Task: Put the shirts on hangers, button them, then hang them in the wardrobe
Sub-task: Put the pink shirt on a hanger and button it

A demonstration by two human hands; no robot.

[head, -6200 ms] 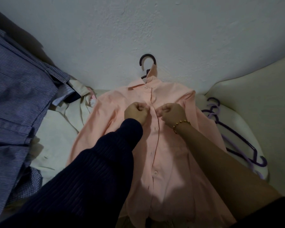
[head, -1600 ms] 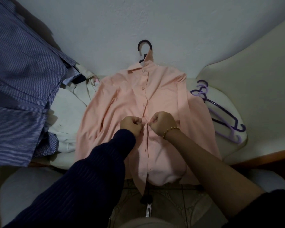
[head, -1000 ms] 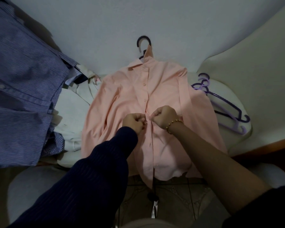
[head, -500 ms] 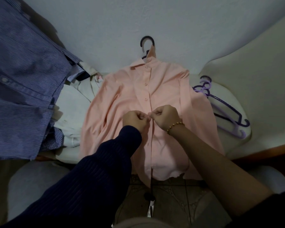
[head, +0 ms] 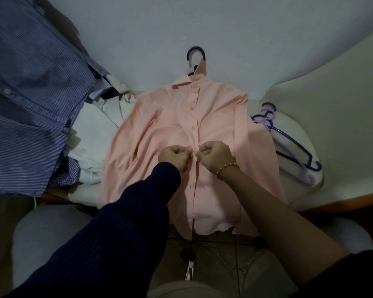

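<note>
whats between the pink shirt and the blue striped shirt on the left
A crumpled cream garment lies between the pink shirt and the blue striped shirt, as the head view shows.

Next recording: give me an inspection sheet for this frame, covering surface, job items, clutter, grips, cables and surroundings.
Surface: cream cushioned seat, with garments laid on it.
Job's things: pink shirt lies on a dark hanger, upper buttons closed, lower front looks open; blue striped shirt and cream garment at the left; purple hangers at the right.
Clutter: nothing seen.
Grips: left hand and right hand each pinch the pink shirt's front edge at mid-height.
Cables: dark cord hangs below the hem; source unclear.
Surroundings: pale wall behind, tiled floor below.
</note>
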